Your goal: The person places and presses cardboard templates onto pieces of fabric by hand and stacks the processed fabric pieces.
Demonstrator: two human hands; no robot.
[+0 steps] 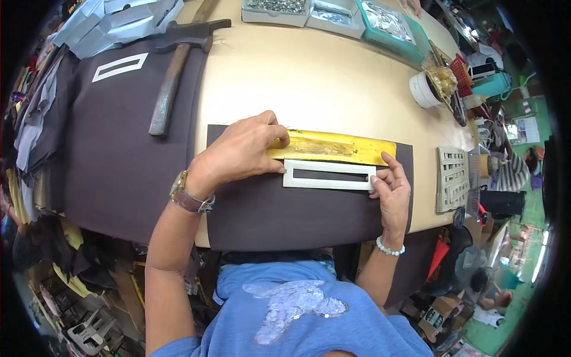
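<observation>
Dark cloth: smooth, flat. On it, slotted white frame: probably light, stiffish; best taken by its ends. Right hand: pinching right end, index touching bar. Left hand: fingers bent over scuffed yellow bar, thumb at frame's left end, grip unclear. Hammer: wooden-handled.
</observation>
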